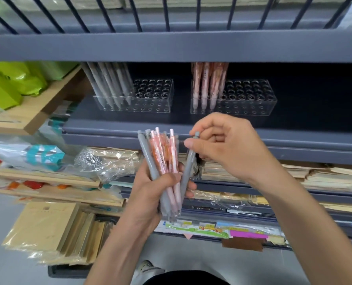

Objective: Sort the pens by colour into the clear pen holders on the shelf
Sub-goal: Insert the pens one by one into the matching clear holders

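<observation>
My left hand [150, 194] grips a mixed bundle of pens [160, 159], grey and pink, held upright below the shelf. My right hand [222, 145] pinches the top of one grey pen [189, 163] at the right edge of the bundle; its tip still sits among the others. On the dark shelf stand two clear pen holders. The left holder [150, 99] has several grey pens [109, 83] in its left holes. The right holder [251, 103] has several pink pens [209, 83] in its left holes. Most holes in both are bare.
A dark shelf board [171, 48] hangs low over the holders. Green packets [10, 83] lie on a wooden rack at left. Wrapped stationery [101, 161], brown envelopes [51, 229] and paper stacks [325, 177] fill the lower shelves.
</observation>
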A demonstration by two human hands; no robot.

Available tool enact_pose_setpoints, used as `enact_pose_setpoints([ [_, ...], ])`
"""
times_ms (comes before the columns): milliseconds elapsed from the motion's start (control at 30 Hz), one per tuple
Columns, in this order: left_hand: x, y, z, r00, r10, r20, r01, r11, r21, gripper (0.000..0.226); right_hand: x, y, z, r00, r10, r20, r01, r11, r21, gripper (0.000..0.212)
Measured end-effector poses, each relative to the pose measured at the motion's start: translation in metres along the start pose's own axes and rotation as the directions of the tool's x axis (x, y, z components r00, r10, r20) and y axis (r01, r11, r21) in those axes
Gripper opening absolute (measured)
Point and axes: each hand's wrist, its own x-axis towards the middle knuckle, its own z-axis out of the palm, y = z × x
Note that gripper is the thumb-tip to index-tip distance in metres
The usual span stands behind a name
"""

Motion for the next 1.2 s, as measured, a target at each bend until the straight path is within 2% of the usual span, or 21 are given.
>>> enact_pose_setpoints([
  [133,0.002,0.016,-0.017,0.998,0.044,-0.033,-0.045,0.999,-0.011,0.038,0.004,-0.009,0.021,0.996,-0.046,-0.078,0.054,0.994,0.1,0.018],
  [233,0.003,0.034,-0.034,0.998,0.051,-0.04,-0.054,0.996,-0.068,0.044,0.009,-0.017,0.042,0.985,-0.071,-0.16,0.098,0.981,0.168,0.021],
  [333,0.005,0.049,-0.053,0.997,0.04,-0.062,-0.046,0.994,-0.098,0.036,0.014,-0.022,0.067,0.974,-0.069,-0.215,0.11,0.976,0.188,0.018],
  [533,-0.001,0.069,-0.096,0.994,0.052,-0.099,-0.056,0.998,-0.04,0.037,0.03,-0.03,0.087,0.951,-0.06,-0.305,0.16,0.936,0.314,0.008],
  [700,-0.001,0.074,-0.12,0.999,0.047,-0.015,-0.046,0.998,0.035,0.035,0.038,-0.032,0.113,0.948,-0.071,-0.309,0.18,0.923,0.339,0.014],
  [833,0.001,0.073,-0.136,0.999,0.049,0.018,-0.05,0.997,0.059,0.021,0.039,-0.031,0.137,0.961,-0.004,-0.277,0.125,0.899,0.42,0.018],
  [933,0.002,0.072,-0.147,0.998,0.06,0.033,-0.061,0.997,0.037,0.022,0.035,-0.027,0.157,0.973,0.087,-0.215,-0.006,0.935,0.354,0.016],
  [1033,0.005,0.074,-0.154,0.998,0.049,0.043,-0.05,0.998,0.041,0.029,0.03,-0.025,0.17,0.96,0.14,-0.241,-0.08,0.967,0.242,0.011],
  [1200,0.008,0.075,-0.159,1.0,-0.008,0.014,0.008,1.0,-0.015,0.034,0.038,-0.035,0.155,0.934,0.108,-0.341,-0.023,0.969,0.244,0.016],
])
